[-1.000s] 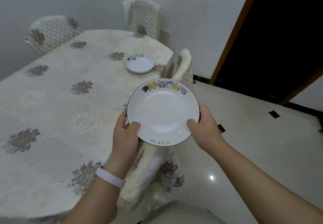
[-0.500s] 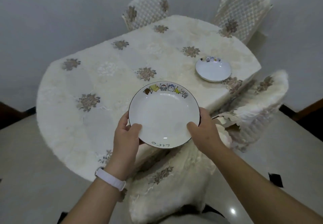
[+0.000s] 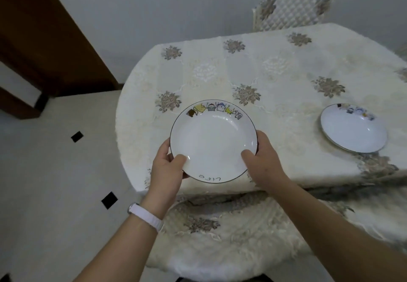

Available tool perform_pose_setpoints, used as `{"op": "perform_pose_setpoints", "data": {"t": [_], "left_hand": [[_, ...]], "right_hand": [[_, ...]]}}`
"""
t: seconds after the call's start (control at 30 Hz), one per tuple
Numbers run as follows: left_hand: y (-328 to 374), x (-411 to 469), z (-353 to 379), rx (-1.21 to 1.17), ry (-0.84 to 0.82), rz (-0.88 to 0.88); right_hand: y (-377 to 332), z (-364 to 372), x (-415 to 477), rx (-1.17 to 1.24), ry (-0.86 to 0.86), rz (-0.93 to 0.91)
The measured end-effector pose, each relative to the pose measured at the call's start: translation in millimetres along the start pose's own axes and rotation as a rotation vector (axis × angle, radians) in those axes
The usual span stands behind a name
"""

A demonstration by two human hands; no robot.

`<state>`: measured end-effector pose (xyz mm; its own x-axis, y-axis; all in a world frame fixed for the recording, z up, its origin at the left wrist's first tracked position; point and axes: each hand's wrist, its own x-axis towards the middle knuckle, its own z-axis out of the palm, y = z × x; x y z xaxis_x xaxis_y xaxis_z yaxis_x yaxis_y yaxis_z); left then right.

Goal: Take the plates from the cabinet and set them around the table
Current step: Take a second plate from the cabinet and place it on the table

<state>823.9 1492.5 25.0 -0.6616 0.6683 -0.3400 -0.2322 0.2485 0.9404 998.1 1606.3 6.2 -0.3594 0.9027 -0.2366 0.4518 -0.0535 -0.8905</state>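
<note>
Both hands hold the plate (image 3: 213,142) level above the counter's (image 3: 275,79) near edge: left hand (image 3: 168,169) and right hand (image 3: 263,160) with fingers clamped on opposite rims. The free spot lies directly beneath; a second plate (image 3: 353,127) sits right.
</note>
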Motion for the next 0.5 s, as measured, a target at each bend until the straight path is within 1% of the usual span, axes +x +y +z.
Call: {"op": "perform_pose_setpoints", "data": {"t": [0.2, 0.33, 0.5], "left_hand": [[-17.8, 16.8, -10.6, 0.017, 0.035, -0.043], [-37.0, 42.8, -14.5, 0.086, 0.004, -0.074], [-59.5, 82.5, -15.3, 0.214, -0.051, -0.106]], "right_hand": [[5.7, 18.2, 17.5, -0.032, -0.073, 0.001], [19.3, 26.9, 31.9, -0.089, -0.082, 0.036], [41.0, 41.4, 56.6, -0.219, -0.074, 0.107]]}}
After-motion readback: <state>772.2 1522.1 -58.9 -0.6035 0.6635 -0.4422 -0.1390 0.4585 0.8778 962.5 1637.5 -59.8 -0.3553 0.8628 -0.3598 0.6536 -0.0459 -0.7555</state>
